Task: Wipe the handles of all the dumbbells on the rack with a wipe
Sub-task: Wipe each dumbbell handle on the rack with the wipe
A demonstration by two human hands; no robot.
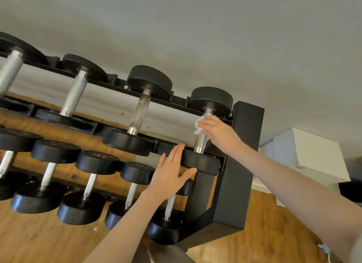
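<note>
Head view of a two-tier dumbbell rack [242, 165] standing against a grey wall [215, 27] on a wooden floor [264, 223]. At far left on the upper tier, a large dumbbell [9, 71] is cut off by the frame edge; beside it lies a second dumbbell [75, 94] with a bright knurled handle. Third along, a dumbbell with a rust-spotted handle [140, 111] rests across the rails. The lower tier holds a row of smaller dumbbells [90, 184], their weight markings too blurred to read. The left hand [172, 170] has a flat, open grip: fingers straight and together, laid against the near head of the rightmost upper dumbbell [201, 139], thumb along the lower edge of that head. The right hand [215, 129] has a closed grip, its fingers curled round a crumpled white wipe [198, 123] pressed on the upper part of this dumbbell's handle; how far the wipe wraps behind the handle cannot be told. The handle's lower part shows bare knurled metal. At far right, a white cabinet [309, 155] stands by the wall.
</note>
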